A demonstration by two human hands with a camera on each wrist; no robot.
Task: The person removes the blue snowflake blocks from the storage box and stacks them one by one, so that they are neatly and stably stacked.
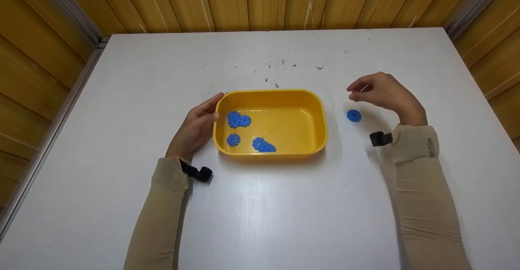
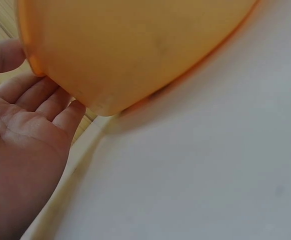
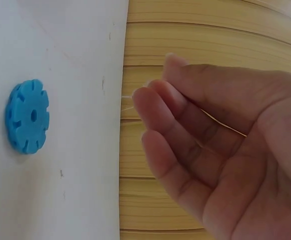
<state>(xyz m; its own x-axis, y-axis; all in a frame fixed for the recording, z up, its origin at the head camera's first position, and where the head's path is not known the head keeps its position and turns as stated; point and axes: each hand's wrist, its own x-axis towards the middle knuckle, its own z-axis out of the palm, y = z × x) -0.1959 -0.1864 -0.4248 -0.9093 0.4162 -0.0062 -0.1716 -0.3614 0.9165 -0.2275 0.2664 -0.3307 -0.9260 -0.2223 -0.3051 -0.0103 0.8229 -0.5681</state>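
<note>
A yellow plastic tub (image 1: pixel 280 128) sits on the white table, with several blue notched discs (image 1: pixel 233 140) lying along its left side and near wall. My left hand (image 1: pixel 196 126) grips the tub's left end, thumb at the rim and fingers against the outside wall, as the left wrist view shows of the tub's wall (image 2: pixel 135 50). To the right of the tub, a small stack of blue notched discs (image 1: pixel 354 115) lies flat on the table. My right hand (image 1: pixel 384 93) hovers just beyond that stack (image 3: pixel 29 117), fingers loosely bent, nothing between them.
The white table (image 1: pixel 260 213) carries small dark marks (image 1: pixel 282 63) behind the tub. Yellow wood-slat panels (image 1: pixel 264 4) rise beyond the far edge and at both sides. A black wrist camera (image 1: pixel 201 174) is strapped at each sleeve cuff.
</note>
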